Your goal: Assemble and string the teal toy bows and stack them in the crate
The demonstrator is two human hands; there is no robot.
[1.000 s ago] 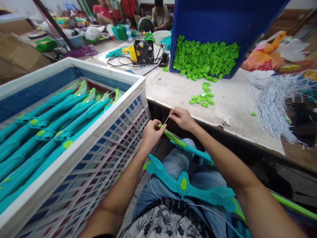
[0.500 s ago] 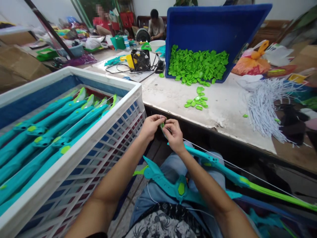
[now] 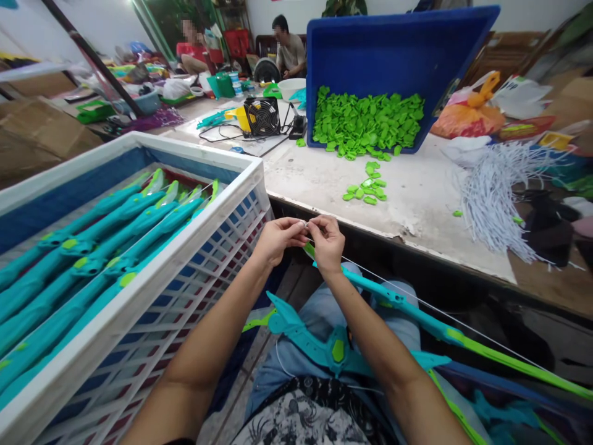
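My left hand and my right hand meet fingertip to fingertip just off the table's front edge. Both are pinched on a white string, whose length runs off to the lower right beside a teal and green toy bow. The bow's green tip shows just under my fingers. Whether the string is knotted or looped between the fingertips is too small to tell. A second teal bow with a green hexagonal piece lies across my lap, beneath my right forearm.
At my left stands a white slatted crate holding several teal bows. On the table are a tipped blue bin of small green pieces, a bundle of white strings and a black fan. Two people sit farther back.
My right fingers have risen and moved up against my left fingertips at the string. The bow's green tip now shows below my hands. The view has shifted slightly.
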